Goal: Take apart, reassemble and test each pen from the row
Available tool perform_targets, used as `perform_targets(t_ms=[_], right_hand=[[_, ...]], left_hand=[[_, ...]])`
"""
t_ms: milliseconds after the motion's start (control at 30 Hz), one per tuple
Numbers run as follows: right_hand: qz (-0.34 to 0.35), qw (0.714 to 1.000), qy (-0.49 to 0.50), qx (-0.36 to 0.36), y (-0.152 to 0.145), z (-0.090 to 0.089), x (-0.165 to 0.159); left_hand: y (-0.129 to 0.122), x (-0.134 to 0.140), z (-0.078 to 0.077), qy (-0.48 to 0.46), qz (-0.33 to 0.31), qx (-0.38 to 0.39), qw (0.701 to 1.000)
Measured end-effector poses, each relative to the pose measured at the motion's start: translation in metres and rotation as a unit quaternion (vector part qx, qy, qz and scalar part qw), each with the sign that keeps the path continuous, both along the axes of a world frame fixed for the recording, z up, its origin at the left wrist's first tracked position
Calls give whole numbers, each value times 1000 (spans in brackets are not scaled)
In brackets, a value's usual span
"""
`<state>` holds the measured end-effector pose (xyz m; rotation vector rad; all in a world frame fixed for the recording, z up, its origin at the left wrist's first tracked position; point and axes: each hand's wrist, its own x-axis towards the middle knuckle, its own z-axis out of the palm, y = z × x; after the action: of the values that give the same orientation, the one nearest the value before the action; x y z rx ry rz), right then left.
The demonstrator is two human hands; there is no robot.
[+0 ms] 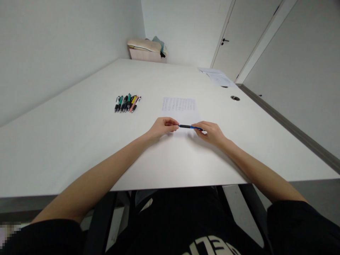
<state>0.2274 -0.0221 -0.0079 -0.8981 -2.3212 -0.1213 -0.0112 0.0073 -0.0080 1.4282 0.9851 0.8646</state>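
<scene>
Counter: white, person at 6 o'clock
Papers: counter's 1 o'clock
Printed sheet: mid-counter, text rows toward its 12 o'clock edge
Left hand: grip pinched on 9 o'clock end of blue-and-black pen
Right hand: grip closed on pen's 3 o'clock end
Pen bunch: side by side, 10 o'clock from left hand
Blue-and-black pen: crosswise between hands, over printed sheet
</scene>
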Motion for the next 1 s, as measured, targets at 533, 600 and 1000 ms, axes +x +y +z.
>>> perform_targets(t_ms=[533, 600, 1000], right_hand=[[-84, 993, -88, -3, 2, -4, 0], [-91, 991, -93, -29, 0, -2, -1], [-51, 997, -37, -50, -3, -1, -1]], left_hand=[[-4, 3, 0, 60, 4, 120, 991], [-4, 3, 0, 59, 3, 120, 991], [-6, 4, 0, 54, 1, 126, 991]])
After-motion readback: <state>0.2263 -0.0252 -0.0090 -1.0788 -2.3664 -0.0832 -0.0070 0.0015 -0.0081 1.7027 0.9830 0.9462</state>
